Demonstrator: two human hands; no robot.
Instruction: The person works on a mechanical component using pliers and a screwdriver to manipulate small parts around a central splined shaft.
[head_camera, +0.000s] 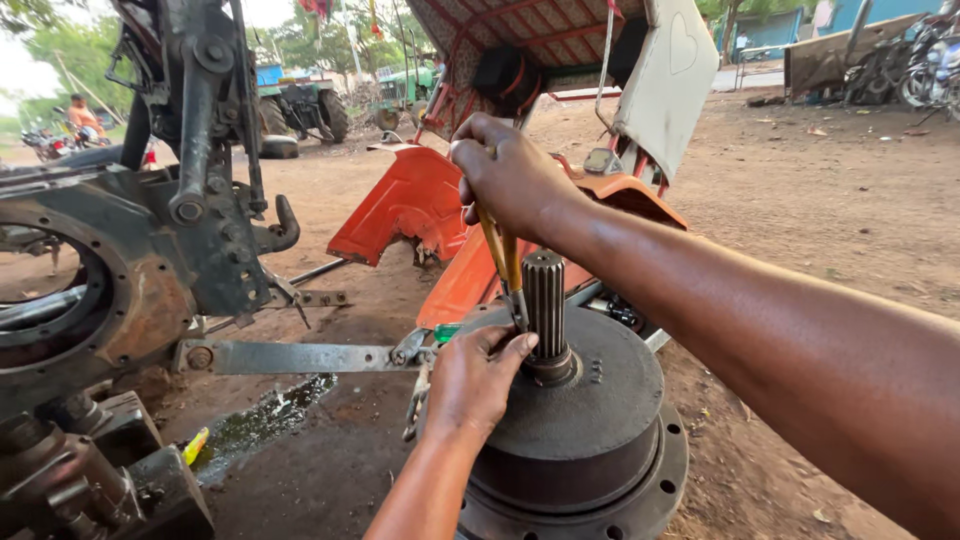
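1. right hand (510, 175) is closed round the yellow handles of a pair of pliers (505, 265), tips pointing down next to the splined shaft (545, 300)
2. left hand (475, 380) rests on top of the dark round hub (600, 420), fingers curled at the shaft's base, touching the plier tips
3. hub stands on the dirt ground (800, 220), orange fenders (410, 205) behind, greasy tractor housing (120, 270) to the left

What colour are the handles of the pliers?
Yellow; the pliers, gripped by the right hand, show in the head view.
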